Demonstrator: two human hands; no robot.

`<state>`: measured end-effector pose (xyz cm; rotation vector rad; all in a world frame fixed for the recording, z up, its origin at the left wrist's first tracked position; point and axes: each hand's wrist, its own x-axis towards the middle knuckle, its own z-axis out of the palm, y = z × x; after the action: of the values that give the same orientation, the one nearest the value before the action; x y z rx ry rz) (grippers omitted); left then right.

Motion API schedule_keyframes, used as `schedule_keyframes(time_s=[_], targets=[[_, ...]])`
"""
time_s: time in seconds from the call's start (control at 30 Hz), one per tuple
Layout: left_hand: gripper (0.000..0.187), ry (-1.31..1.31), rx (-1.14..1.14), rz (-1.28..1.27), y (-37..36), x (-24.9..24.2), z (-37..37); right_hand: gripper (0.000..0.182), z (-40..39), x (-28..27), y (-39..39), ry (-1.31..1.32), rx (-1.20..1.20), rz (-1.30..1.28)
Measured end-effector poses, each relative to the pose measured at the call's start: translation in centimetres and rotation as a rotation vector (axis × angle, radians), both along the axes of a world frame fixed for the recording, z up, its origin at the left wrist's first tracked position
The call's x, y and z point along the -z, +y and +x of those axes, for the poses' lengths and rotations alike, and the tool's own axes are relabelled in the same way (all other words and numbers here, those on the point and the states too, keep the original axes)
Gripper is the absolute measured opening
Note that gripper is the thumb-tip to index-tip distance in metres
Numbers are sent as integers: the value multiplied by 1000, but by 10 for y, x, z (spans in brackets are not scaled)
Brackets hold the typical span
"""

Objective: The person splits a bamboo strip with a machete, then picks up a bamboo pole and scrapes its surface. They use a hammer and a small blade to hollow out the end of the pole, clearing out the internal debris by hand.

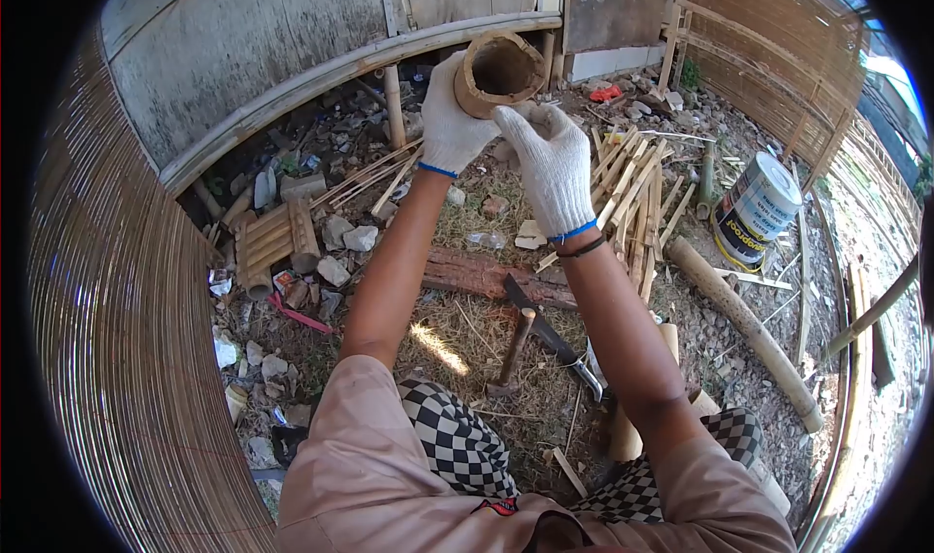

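Observation:
A short, hollow bamboo section [474,88] is raised in front of me, its open end tilted toward the camera. My left hand [450,120], in a white knit glove, wraps its left side from behind. At the lower right rim, my right hand [550,164], gloved too, touches the bamboo with its fingers curled in; part of its grip is hidden. Below on the ground lies a machete [541,324] with a dark blade, resting across a reddish wooden plank [467,273]. Next to it a hammer [516,349] stands on its head, handle up.
Split bamboo strips [637,203] are piled to the right, near a long bamboo pole [749,334] and a paint bucket [759,208]. A small bamboo bundle [272,247] sits among rubble on the left. A bamboo-slat screen [117,300] flanks me; a weathered wall [263,57] stands ahead.

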<state>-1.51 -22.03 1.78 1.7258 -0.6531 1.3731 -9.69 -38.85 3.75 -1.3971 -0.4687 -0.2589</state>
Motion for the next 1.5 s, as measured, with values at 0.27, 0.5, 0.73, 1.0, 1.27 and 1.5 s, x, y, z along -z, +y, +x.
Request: schedule_keyframes(time_s=[0.27,0.5,0.73,1.0,1.27,1.5], targets=[[90,32,52,-105,0,5,18,24,25,27,26,-313,311,-18],[84,-20,23,-82,-5,3,21,26,26,22,19,-634,521,-165],[82,29,218,-174,-25,-4,6,22,41,5,-7,-794,436,-315],[83,-90,109,-187,-16,12,53,22,40,8,-4,-417,208,-142],[82,-141,-80,54,-37,-8,28,31,2,-9,-39,368,-598,620],[77,-200,-63,81,-52,-1,21,56,-10,-14,-83,187,-138,76]])
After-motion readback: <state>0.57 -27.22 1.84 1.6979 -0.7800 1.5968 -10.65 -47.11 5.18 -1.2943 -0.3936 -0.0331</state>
